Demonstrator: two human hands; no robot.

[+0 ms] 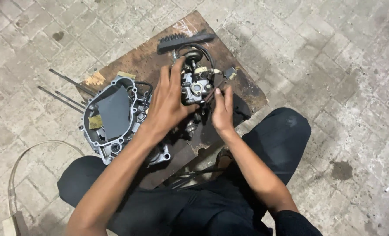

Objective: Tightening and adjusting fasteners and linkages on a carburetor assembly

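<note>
Head view looks down at a carburetor (195,85) held above a worn wooden board (247,83) that lies on the paved floor (343,65). It stands roughly upright, long axis running away from the person, its round cap at the far end and a black cable (205,50) looping off it. Left hand (166,102) wraps the carburetor's left side, fingers curled around it. Right hand (223,111) pinches at its right edge, fingertips closed on a small part I cannot make out. Just left lies an open grey engine case (111,116), touching the left wrist; a black brush (183,40) sits at the board's far edge. Open floor spreads to the right.
</note>
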